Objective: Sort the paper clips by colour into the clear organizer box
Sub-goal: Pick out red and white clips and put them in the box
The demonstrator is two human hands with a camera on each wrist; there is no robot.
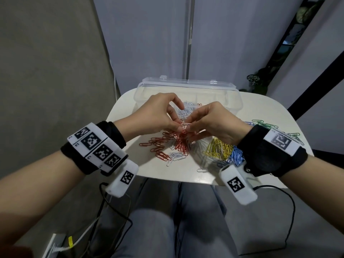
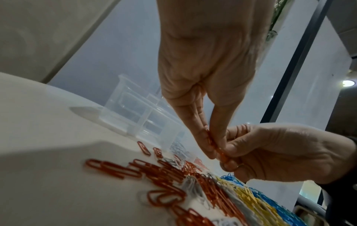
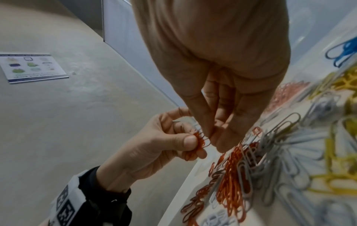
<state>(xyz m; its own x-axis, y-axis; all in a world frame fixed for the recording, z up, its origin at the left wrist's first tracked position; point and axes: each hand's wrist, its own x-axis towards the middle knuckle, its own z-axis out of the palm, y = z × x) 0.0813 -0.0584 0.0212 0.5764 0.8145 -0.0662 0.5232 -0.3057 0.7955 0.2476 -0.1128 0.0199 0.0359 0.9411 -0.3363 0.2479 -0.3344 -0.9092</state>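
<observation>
Red clips (image 2: 216, 146) are pinched in both the left hand (image 1: 158, 112) and right hand (image 1: 210, 121) grips; tangled ones should be teased apart before being dropped into the organizer box (image 1: 232, 97).

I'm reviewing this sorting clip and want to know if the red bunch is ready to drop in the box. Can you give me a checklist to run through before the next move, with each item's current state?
1. Left hand grips a bunch of red clips: ok.
2. Right hand pinches at the same bunch: ok.
3. Bunch is all red: not ok; a white clip seems to be among them.
4. Clear organizer box has its lid open: ok.
5. A free compartment for red: cannot tell; white clips fill one, and the hands hide others.
6. Loose red clips remain on the table: not ok, more to gather.
</observation>
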